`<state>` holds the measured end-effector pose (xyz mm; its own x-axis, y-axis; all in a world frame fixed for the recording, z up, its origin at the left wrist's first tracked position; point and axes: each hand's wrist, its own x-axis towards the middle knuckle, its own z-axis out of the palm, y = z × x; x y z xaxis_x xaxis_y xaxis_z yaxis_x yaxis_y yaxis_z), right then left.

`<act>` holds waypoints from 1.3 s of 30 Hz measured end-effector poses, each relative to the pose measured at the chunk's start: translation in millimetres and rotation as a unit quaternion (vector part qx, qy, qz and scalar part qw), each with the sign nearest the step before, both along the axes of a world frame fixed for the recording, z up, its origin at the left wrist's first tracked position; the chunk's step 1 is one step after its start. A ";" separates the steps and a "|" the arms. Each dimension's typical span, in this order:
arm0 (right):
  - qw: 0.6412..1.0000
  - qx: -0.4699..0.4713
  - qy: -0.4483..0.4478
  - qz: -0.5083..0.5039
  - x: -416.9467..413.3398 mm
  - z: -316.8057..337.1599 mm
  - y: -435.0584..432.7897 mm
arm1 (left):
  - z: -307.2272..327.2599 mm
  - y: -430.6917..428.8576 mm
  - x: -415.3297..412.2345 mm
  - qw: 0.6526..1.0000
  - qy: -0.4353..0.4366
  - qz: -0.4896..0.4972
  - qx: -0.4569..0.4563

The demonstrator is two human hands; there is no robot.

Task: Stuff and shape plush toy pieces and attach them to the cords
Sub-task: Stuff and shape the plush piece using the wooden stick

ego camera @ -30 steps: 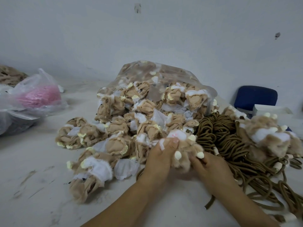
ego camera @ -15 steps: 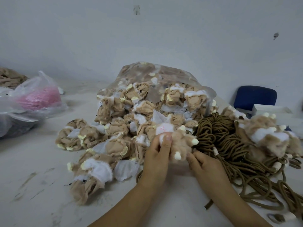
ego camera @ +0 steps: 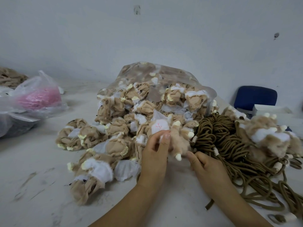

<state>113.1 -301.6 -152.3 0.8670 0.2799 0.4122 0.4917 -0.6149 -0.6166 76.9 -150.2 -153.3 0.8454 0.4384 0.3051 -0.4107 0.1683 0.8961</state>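
A tan plush piece (ego camera: 177, 139) with a white face patch and cream tips is held upright between both hands, in front of the pile. My left hand (ego camera: 155, 154) pinches its left side near the white patch. My right hand (ego camera: 205, 166) grips its lower right edge, fingers curled. A heap of unstuffed tan and white plush pieces (ego camera: 114, 136) spills from a clear plastic bag (ego camera: 164, 76). Coiled brown cords (ego camera: 224, 138) lie to the right, with finished fluffy pieces (ego camera: 268, 136) on them.
A clear bag with pink material (ego camera: 37, 97) sits at the far left, more tan pieces (ego camera: 11, 76) behind it. A blue chair back (ego camera: 255, 97) and white box (ego camera: 268, 110) stand at the right. The white table (ego camera: 41, 185) is scuffed.
Both hands have lifted the plush piece slightly up and away, turning it so the white patch faces me. The left thumb has slid down off the patch.
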 end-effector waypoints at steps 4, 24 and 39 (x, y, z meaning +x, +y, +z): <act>0.999 0.031 0.019 0.010 -1.7 -1.4 2.0 | -1.0 -1.2 0.4 1.000 0.004 0.001 -0.010; 0.997 -0.046 -0.057 0.018 5.5 0.2 -5.0 | 0.5 -1.7 1.9 0.999 0.028 -0.037 0.015; 0.999 -0.030 -0.039 -0.018 2.9 5.0 -3.5 | 4.8 1.6 -0.7 1.000 0.014 -0.010 0.012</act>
